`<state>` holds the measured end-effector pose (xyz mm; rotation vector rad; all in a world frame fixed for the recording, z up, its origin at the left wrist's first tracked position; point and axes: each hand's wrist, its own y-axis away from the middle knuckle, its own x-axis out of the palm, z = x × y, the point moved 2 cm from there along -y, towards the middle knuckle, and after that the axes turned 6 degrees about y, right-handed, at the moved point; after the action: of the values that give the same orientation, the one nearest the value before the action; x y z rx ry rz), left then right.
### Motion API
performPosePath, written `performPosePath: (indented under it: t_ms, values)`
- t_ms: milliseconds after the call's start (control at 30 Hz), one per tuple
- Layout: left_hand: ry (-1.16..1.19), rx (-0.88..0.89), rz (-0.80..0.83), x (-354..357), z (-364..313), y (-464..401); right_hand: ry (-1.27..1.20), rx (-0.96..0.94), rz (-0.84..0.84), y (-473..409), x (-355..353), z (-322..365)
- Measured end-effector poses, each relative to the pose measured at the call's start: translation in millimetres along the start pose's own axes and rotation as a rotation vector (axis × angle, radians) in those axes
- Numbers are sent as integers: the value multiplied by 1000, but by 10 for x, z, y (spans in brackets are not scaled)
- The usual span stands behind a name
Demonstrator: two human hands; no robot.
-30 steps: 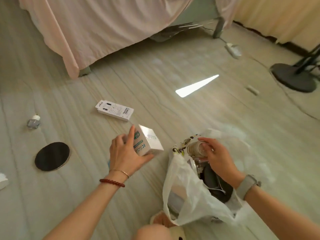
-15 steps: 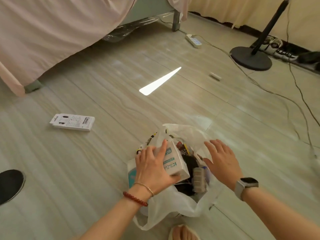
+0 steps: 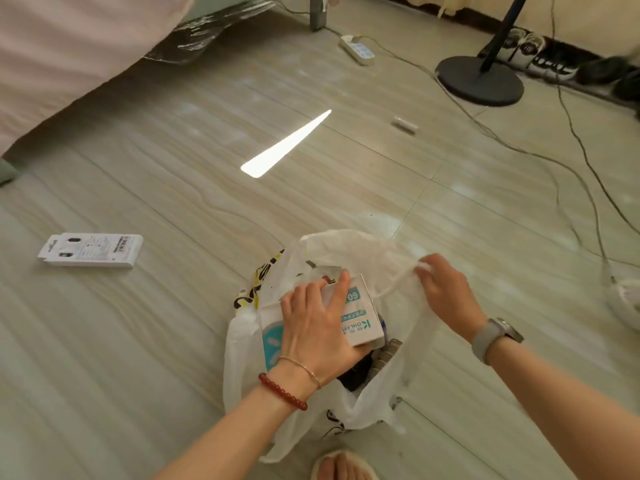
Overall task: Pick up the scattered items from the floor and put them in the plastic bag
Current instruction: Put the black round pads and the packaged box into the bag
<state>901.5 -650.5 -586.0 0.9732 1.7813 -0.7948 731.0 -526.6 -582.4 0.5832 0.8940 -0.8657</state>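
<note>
A white plastic bag (image 3: 360, 251) stands open on the floor in front of me, with dark items inside it. My left hand (image 3: 315, 323) grips a white box with teal print (image 3: 360, 317) and holds it in the bag's mouth. My right hand (image 3: 446, 292) pinches the bag's right handle and pulls it outward. A flat white package (image 3: 90, 250) lies on the floor to the left. A small white stick-shaped item (image 3: 404, 124) lies farther away near the cables.
A bed with a pink cover (image 3: 69, 46) fills the upper left. A black fan base (image 3: 479, 81), a power strip (image 3: 356, 50), cables (image 3: 554, 168) and shoes (image 3: 526, 50) occupy the upper right. My slippered foot (image 3: 341, 465) is at the bottom edge.
My left hand carried the box from the floor into the bag's mouth. My right hand left the items inside and took hold of the bag's handle. The view shifted right.
</note>
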Motion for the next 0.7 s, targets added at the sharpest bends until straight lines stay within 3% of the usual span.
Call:
performPosePath:
  t_ms: [100, 167, 267, 500, 600, 700]
  values:
    - [22, 49, 93, 115, -147, -107, -383, 191, -129, -63, -85, 40]
    - [-17, 128, 220, 211, -225, -159, -465, 234, -172, -53, -96, 87]
    - [-158, 196, 438, 289, -183, -131, -428, 250, -174, 48, -68, 101]
    - [-275, 122, 487, 327, 20, -232, -243, 84, -213, 201, -133, 215]
    - [-332, 168, 545, 341, 7, -300, -34, -72, -84, 315, -159, 393]
    - [-202, 144, 592, 288, 35, -157, 50, -192, 34, 427, -178, 572]
